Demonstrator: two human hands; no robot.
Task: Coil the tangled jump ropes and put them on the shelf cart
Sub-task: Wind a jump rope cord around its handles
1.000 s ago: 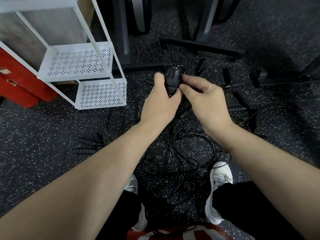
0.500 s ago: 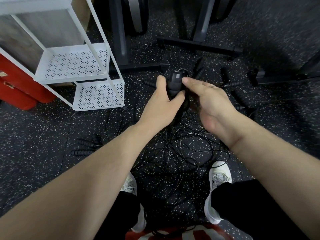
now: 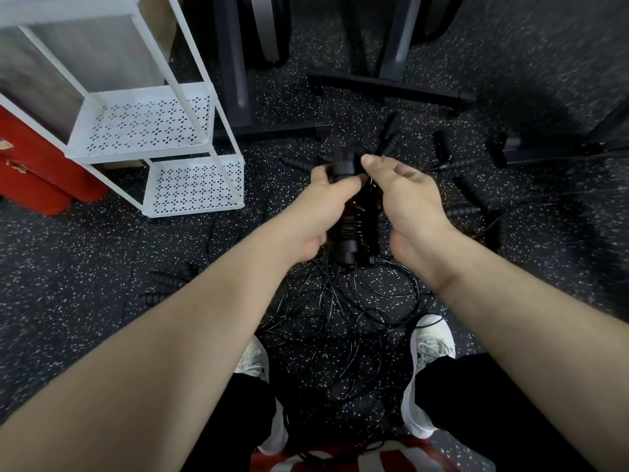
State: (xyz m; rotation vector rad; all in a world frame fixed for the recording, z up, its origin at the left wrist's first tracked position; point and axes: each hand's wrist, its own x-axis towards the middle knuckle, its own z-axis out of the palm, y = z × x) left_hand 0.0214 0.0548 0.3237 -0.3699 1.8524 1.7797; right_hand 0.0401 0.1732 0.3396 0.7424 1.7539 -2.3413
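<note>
My left hand grips a pair of black jump rope handles held together above the floor, with thin black cord wound around their middle. My right hand is beside them on the right. Its thumb is by the handles' top end, where it seems to pinch the thin cord; its fingertips are hidden. A tangle of thin black ropes lies on the floor under my hands, between my shoes. The white shelf cart stands at the left, both perforated shelves bare.
Several more black ribbed handles lie scattered on the speckled floor, among them one at the right and one at the left. Black equipment frames stand behind. Red boxes sit beyond the cart. My white shoes flank the tangle.
The handles have come lower and nearer to me in my left hand. My right hand has turned palm-inward and swung round their right side, its fingers now curled.
</note>
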